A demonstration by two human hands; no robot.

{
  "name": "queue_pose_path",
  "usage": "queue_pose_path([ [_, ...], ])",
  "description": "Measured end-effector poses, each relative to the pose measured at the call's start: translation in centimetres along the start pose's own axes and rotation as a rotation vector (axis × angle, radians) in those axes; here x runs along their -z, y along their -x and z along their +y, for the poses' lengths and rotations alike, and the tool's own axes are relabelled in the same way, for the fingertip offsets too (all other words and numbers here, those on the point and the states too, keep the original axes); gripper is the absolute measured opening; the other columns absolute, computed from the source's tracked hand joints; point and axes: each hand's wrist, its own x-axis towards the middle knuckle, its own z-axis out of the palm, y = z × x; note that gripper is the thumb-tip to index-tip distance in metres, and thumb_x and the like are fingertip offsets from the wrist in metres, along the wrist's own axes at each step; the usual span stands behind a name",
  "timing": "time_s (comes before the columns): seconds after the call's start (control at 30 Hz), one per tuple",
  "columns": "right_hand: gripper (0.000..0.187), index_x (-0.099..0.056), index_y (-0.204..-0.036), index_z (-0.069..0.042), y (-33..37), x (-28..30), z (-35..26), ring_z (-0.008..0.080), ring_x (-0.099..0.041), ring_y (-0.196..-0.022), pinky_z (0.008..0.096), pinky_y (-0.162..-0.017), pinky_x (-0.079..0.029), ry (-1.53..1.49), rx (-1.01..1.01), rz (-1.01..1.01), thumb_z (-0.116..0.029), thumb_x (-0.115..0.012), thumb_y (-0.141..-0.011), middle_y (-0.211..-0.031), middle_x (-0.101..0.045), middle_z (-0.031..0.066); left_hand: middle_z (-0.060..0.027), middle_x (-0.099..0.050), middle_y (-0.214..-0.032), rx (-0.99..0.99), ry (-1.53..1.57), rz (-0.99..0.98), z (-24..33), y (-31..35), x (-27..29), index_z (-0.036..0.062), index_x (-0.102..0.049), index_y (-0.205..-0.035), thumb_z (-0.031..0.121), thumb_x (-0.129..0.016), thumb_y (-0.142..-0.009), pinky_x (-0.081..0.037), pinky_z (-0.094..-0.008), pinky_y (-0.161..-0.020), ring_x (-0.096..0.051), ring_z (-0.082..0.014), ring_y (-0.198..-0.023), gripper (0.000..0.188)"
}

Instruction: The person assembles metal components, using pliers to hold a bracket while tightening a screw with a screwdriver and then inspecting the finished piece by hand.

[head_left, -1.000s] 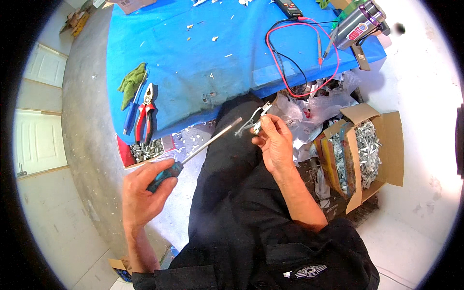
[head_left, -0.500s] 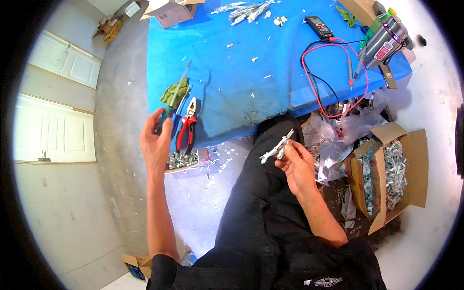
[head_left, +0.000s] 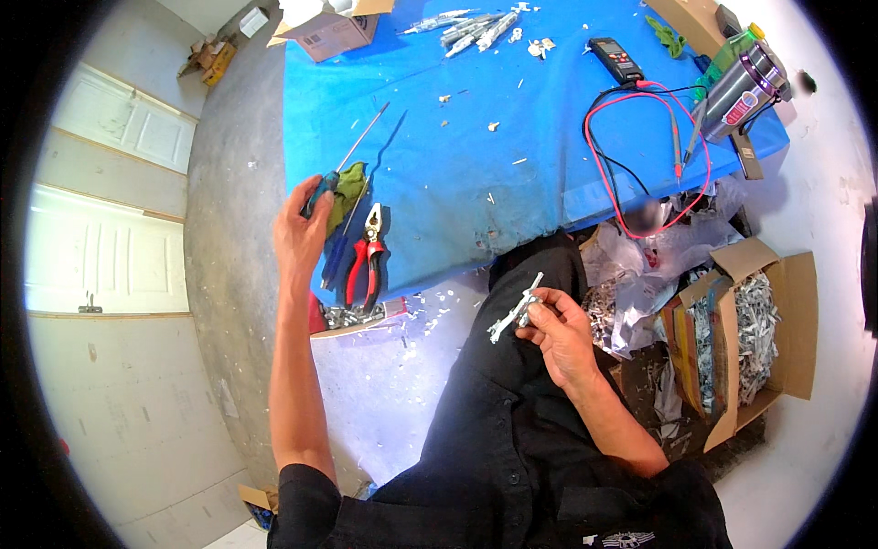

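Note:
My left hand (head_left: 302,224) is closed round the teal handle of a screwdriver (head_left: 363,137), its shaft slanting up to the right over the blue table. Just right of that hand lie a green cloth (head_left: 345,197), a second screwdriver (head_left: 340,247) with a blue handle, and pliers (head_left: 369,261) with red and black grips. Over my lap, my right hand (head_left: 562,334) pinches a slender white and grey piece with thin arms (head_left: 514,311); the fingers hide part of it, and I cannot tell its exact kind.
The blue-covered table (head_left: 439,183) holds a multimeter (head_left: 615,60) with red and black leads, a steel flask (head_left: 745,91), several grey-white pieces (head_left: 476,32) and a carton (head_left: 334,32). Right of my legs stands an open cardboard box (head_left: 791,320) of scraps. A tray of metal bits (head_left: 352,316) sits below the table edge.
The screwdriver in my left hand has tipped further to the right, and that hand has risen slightly. My right hand still holds the white piece, now turned a little more upright.

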Motion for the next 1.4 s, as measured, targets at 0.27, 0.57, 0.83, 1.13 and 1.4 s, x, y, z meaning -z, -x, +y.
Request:
queue_pose_path([
  [0.27,0.026,-0.064,-0.12,-0.004,-0.5,0.0,0.3,0.0139,-0.068,-0.097,0.0324,-0.08,-0.06,0.037,0.013,-0.011,-0.013,-0.073,-0.098,-0.111,-0.07,0.0048,-0.0185,-0.075,-0.116,-0.098,-0.132,-0.118,2.1,-3.4,-3.7,0.0059,-0.073,-0.127,0.025,-0.074,-0.095,-0.054,-0.0408,-0.094,-0.07,-0.0311,-0.108,0.037],
  [0.57,0.026,-0.064,-0.12,-0.005,-1.0,0.4,0.5,0.0132,-0.068,-0.097,0.0308,-0.078,-0.061,0.044,0.011,0.01,-0.015,-0.074,-0.098,-0.11,-0.071,0.0049,-0.0146,-0.077,-0.11,-0.022,-0.076,0.036,0.7,-1.4,-0.3,-0.0014,-0.072,-0.122,0.032,-0.072,-0.099,-0.057,-0.0349,-0.083,-0.072,-0.02,-0.098,0.041],
  [0.83,0.029,-0.062,-0.121,-0.007,-1.1,-0.8,0.1,0.0129,-0.068,-0.1,0.0298,-0.076,-0.06,0.05,0.023,-0.006,-0.015,-0.076,-0.097,-0.113,-0.07,0.0045,-0.0174,-0.072,-0.111,-0.049,-0.41,-0.07,5.9,11.7,1.4,-0.0017,-0.07,-0.12,0.039,-0.088,-0.082,-0.056,-0.0405,-0.081,-0.071,-0.0298,-0.096,0.059],
  [1.13,0.024,-0.064,-0.117,-0.01,-0.8,-2.8,-0.4,0.0081,-0.065,-0.087,0.0255,-0.071,-0.058,0.065,0.019,-0.031,-0.012,-0.077,-0.096,-0.1,-0.066,-0.0023,-0.0113,-0.069,-0.091,0.389,-0.117,-0.337,3.7,11.1,0.9,-0.0079,-0.068,-0.116,0.032,-0.084,-0.077,-0.056,-0.0378,-0.074,-0.066,-0.0215,-0.076,0.058],
  [1.4,0.031,-0.065,-0.112,-0.006,-0.3,-1.9,-0.1,0.0072,-0.061,-0.081,0.0233,-0.064,-0.049,0.098,0.035,-0.057,-0.02,-0.083,-0.092,-0.095,-0.067,-0.0004,-0.0159,-0.072,-0.1,0.713,1.013,-0.62,9.9,21.8,0.7,-0.0085,-0.06,-0.129,0.047,-0.07,-0.082,-0.046,-0.0244,-0.045,-0.068,-0.0155,-0.071,0.073],
])
